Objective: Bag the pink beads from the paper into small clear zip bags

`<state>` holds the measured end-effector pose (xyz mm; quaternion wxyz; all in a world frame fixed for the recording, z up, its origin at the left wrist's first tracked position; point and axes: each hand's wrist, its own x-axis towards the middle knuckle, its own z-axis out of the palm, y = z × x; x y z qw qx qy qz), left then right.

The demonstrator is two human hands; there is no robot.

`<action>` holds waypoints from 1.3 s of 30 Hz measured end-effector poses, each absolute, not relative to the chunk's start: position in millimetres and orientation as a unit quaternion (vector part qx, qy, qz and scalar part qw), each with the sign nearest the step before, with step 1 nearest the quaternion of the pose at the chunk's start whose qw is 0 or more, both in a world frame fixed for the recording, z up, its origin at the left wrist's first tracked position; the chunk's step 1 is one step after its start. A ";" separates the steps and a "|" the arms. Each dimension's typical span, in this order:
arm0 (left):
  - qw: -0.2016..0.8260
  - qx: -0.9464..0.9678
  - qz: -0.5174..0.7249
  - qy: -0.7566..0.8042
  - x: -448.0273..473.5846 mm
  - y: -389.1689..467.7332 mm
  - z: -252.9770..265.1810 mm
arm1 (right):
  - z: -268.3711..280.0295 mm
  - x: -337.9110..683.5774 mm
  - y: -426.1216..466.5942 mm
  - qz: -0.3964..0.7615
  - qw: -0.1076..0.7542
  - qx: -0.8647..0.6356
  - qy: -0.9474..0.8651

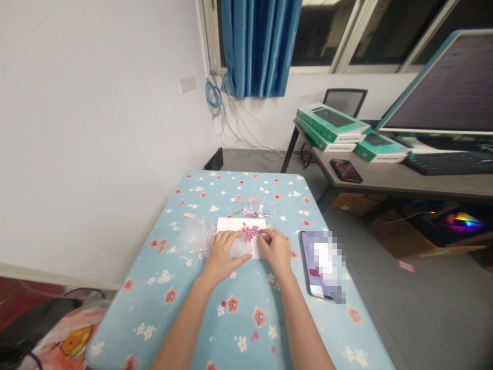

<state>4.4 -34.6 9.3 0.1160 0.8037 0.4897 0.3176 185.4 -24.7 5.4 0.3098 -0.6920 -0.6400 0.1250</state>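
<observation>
A heap of small pink round pieces (250, 231), like pills or beads, lies on a white sheet of paper (230, 224). My left hand (225, 252) is on the left of the sheet, its fingers and thumb around a small clear plastic bag (240, 247) whose mouth faces the heap. At the heap's right edge is my right hand (278, 251), fingers curled and thumb close to the forefinger; what sits between the tips is too small to make out. Another clear bag with pink pieces in it (252, 206) lies beyond the paper. More clear plastic bags (194, 236) lie to the left.
The table (185, 318) wears a blue flowered cover. A phone (321, 264) lies on its right side, partly blurred out. At the right a desk (389, 177) carries green keyboard boxes (331, 123), a second phone (346, 170), a keyboard (454, 162) and a monitor (447, 85).
</observation>
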 end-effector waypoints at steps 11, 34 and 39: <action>0.125 0.804 0.315 0.488 4.3 -34.9 10.3 | 1.8 184.0 -21.4 0.105 0.308 -0.700 -0.636; 0.133 0.798 0.312 0.499 2.9 -33.2 8.8 | 1.1 188.7 -21.6 0.318 0.465 -0.601 -0.567; 0.130 0.801 0.310 0.495 3.0 -32.8 7.4 | 7.1 182.4 -24.4 0.381 0.476 -0.541 -0.579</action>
